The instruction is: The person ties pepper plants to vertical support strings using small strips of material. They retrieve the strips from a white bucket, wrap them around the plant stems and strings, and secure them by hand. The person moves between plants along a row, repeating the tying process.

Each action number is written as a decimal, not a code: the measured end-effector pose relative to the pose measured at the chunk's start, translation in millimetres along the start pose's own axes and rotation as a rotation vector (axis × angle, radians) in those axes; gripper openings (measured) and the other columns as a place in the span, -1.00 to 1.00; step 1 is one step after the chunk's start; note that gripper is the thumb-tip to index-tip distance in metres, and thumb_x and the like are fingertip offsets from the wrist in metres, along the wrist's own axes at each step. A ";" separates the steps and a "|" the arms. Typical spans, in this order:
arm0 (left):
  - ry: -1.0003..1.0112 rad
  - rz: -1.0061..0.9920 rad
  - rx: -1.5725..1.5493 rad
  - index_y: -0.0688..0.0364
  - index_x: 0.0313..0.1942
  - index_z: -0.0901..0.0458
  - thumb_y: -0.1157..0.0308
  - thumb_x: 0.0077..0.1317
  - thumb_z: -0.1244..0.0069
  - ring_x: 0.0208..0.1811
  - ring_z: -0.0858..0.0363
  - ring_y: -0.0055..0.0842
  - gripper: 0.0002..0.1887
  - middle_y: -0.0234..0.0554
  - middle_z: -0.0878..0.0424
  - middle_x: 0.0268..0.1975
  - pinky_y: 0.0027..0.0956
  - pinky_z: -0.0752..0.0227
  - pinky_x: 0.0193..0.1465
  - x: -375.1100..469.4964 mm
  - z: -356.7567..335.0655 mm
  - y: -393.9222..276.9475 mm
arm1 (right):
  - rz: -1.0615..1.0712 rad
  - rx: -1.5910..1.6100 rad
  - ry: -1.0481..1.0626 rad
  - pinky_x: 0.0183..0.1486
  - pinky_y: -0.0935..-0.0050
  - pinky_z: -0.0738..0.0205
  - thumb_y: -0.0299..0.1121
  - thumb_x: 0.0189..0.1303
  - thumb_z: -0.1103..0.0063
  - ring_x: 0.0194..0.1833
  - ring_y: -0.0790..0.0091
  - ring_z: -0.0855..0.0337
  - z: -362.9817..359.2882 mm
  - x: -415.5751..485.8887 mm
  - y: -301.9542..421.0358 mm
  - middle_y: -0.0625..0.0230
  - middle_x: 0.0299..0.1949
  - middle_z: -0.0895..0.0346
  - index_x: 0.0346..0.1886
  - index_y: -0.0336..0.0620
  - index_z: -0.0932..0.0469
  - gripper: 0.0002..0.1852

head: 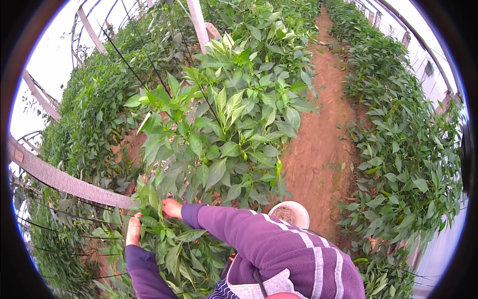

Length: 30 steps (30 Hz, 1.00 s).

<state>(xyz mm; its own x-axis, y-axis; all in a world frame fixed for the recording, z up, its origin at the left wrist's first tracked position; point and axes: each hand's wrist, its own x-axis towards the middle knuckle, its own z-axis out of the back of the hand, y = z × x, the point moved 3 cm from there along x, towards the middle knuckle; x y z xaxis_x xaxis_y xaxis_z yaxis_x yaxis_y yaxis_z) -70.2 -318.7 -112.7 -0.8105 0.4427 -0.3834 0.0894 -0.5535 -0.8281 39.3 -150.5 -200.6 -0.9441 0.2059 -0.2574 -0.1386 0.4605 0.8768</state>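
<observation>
My left hand [133, 230] reaches up among the leaves of a pepper plant [158, 228], its fingertips beside the foliage. Just to the right, my right hand [171, 208] is bent in against the same plant, with its fingertips behind a leaf. Whether either hand grips a stem or a fruit cannot be told, because leaves cover the fingers. Ahead of my hands stands a dense pepper plant [216, 168] with pale new shoots. A slim green pepper [279, 167] hangs on its right side.
A white bucket [304, 215] stands right of my right sleeve, partly hidden by it. A concrete post [74, 183] slants in from the left, near thin dark wires [74, 216]. A bare soil path [321, 149] separates this row from another pepper row [399, 157] on the right.
</observation>
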 end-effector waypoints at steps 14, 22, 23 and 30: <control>0.127 -0.107 -0.397 0.24 0.25 -0.42 -0.13 0.42 0.21 0.28 -0.34 -0.48 -0.35 -0.25 -0.42 0.27 -0.35 -0.09 0.38 -29.1 -36.6 -10.6 | -0.026 0.026 -0.034 -0.51 0.37 -0.48 -0.43 0.26 0.03 -0.54 0.40 -0.57 19.3 0.1 -1.0 0.29 -0.53 -0.56 -0.34 -0.19 -0.56 -0.86; -0.144 -0.410 -0.125 0.24 0.27 -0.33 0.03 0.46 0.25 0.37 -0.19 -0.44 -0.45 -0.21 -0.36 0.28 -0.33 0.06 0.44 -45.0 -31.3 -8.1 | -0.145 0.533 0.002 -0.24 0.16 -0.58 -0.39 0.29 0.01 -0.30 0.19 -0.62 14.3 25.5 2.6 0.17 -0.32 -0.56 -0.19 -0.21 -0.52 -0.85; -0.155 -0.347 -0.162 0.27 0.25 -0.36 0.05 0.44 0.21 0.36 -0.21 -0.43 -0.45 -0.20 -0.38 0.26 -0.35 0.06 0.44 -43.9 -28.7 3.3 | -0.194 0.482 -0.010 -0.25 0.19 -0.59 -0.37 0.32 0.06 -0.32 0.21 -0.61 4.2 27.0 -5.9 0.18 -0.34 -0.56 -0.18 -0.23 -0.52 -0.82; -0.183 -0.120 -0.416 0.33 0.30 -0.29 0.10 0.33 0.06 0.34 -0.24 -0.44 -0.36 -0.14 -0.35 0.31 -0.36 0.02 0.41 -54.4 -21.7 23.6 | -0.288 0.447 0.108 -0.56 0.41 -0.33 -0.20 0.37 0.09 -0.45 0.34 -0.54 -25.5 27.7 6.0 0.29 -0.38 -0.58 -0.21 -0.10 -0.54 -0.76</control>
<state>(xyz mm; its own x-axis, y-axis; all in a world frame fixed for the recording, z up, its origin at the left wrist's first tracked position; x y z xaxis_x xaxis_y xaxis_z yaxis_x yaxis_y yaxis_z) -11.4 -340.5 -120.3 -0.9146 0.3342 -0.2276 0.1830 -0.1598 -0.9700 4.7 -164.0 -192.1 -0.9152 -0.0616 -0.3982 -0.2777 0.8124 0.5127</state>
